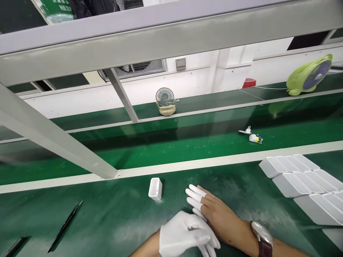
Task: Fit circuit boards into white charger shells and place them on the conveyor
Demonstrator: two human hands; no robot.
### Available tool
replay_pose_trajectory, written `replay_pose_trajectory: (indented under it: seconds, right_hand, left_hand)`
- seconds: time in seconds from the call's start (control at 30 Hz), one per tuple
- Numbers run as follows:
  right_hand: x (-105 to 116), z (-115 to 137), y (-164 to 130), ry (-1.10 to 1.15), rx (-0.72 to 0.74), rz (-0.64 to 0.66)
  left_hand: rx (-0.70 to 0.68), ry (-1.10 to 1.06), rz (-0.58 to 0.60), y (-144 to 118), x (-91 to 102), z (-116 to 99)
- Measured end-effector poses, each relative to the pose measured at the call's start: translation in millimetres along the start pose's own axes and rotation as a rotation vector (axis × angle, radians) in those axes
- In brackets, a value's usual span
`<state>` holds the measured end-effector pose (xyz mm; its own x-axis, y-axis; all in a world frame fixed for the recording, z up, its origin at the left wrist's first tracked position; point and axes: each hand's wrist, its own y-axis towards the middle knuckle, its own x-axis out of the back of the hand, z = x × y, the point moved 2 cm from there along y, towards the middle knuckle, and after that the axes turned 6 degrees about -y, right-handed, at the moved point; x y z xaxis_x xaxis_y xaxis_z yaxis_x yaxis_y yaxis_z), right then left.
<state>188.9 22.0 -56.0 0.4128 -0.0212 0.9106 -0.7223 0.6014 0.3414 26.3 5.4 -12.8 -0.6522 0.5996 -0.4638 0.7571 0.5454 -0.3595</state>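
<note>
My left hand (184,233) wears a white glove and lies across the back of my right hand, holding nothing. My right hand (214,210) rests flat on the green mat with its fingers stretched toward the upper left. White finger cots (195,194) cover its fingertips and a watch (264,235) sits on the wrist. A small white plastic case (155,188) stands on the mat just left of those fingertips, apart from them.
Rows of white cases (302,178) lie at the right. Black tweezers (65,225) lie at the left, with another dark tool (16,246) at the corner. A small white part (254,138) sits on the conveyor belt (160,146). Two fans (165,101) (309,75) stand on the far shelf; grey frame bars (53,139) cross overhead.
</note>
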Motion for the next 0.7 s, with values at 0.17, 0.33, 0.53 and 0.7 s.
replay_pose_trajectory:
  seconds: [0.17,0.33,0.53,0.7]
  right_hand:
    - [5,2,1,0.022,-0.009,0.015]
    - [10,3,2,0.034,-0.023,0.001]
    - [13,3,5,0.050,-0.048,0.007]
    - [5,0,5,0.045,-0.070,-0.059]
  left_hand:
    - [0.013,-0.027,0.010,1,-0.8,1]
    - [-0.007,-0.035,0.015,1,1.5,4]
    - [-0.015,-0.001,0.009,1,4.2,4]
    - [-0.023,0.038,-0.023,2,0.0,-2]
